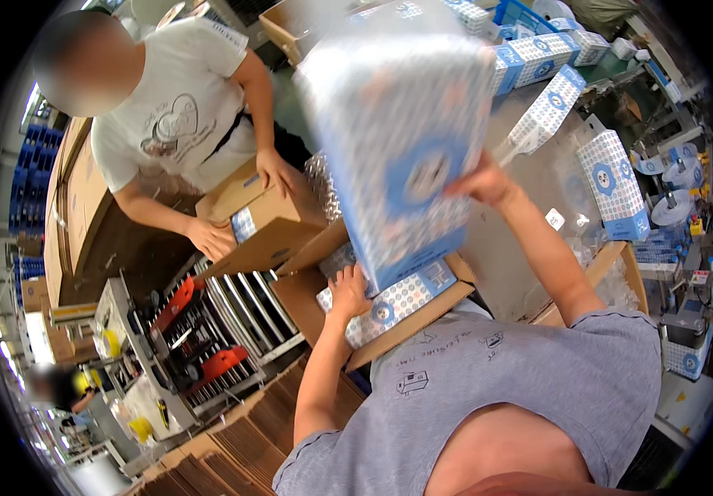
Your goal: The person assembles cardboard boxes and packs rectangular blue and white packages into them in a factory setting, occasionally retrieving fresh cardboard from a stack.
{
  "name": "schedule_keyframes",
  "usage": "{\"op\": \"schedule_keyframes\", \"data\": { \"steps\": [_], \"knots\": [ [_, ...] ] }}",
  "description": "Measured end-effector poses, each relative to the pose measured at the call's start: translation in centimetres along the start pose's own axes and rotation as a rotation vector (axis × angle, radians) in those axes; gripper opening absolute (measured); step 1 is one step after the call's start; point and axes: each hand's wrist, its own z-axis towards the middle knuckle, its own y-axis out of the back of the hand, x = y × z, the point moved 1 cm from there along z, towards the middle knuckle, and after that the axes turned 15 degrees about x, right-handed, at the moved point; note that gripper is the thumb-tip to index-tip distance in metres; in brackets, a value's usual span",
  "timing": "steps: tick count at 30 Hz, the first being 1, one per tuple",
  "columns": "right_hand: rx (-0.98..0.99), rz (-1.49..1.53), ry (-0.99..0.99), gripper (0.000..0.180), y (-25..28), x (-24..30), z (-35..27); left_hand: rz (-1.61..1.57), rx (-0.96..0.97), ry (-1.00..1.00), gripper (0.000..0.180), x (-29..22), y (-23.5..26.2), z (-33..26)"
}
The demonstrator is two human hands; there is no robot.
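A large white and blue patterned package [410,157], blurred by motion, stands tilted above an open cardboard carton [398,332]. My right hand [485,183] grips the package by its right side. At the package's lower left corner is my left hand [350,291], fingers spread, over the carton's inside; whether it bears any of the weight I cannot tell. Inside the carton lies another patterned package [385,310], partly hidden by the raised one and my left hand.
Across from me a person [183,116] has both hands on another carton [265,219]. A roller conveyor [249,310] with red parts runs at left. Flat cardboard [249,438] is stacked near me. More patterned packages [613,186] stand on the grey table [505,264] at right.
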Motion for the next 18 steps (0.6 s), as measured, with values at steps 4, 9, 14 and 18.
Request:
{"op": "schedule_keyframes", "data": {
  "steps": [4, 9, 14, 18],
  "knots": [
    [0.326, -1.372, 0.103, 0.09, -8.4, -6.7, 4.6, 0.042, -0.049, -0.076, 0.098, -1.2, 0.9, -3.3],
    [0.474, -1.589, -0.343, 0.093, -5.9, -25.6, 7.8, -0.043, -0.233, -0.19, 0.07, -2.0, 3.6, -6.5],
    [0.527, -1.227, -0.5, 0.051, -4.3, -21.2, 7.5, -0.227, -0.893, -0.018, 0.037, 1.3, 6.4, -14.0],
    [-0.01, -0.947, -0.343, 0.04, 1.2, -10.8, 6.3, -0.723, -0.583, 0.313, 0.058, 3.5, 3.6, -15.1]
  ]
}}
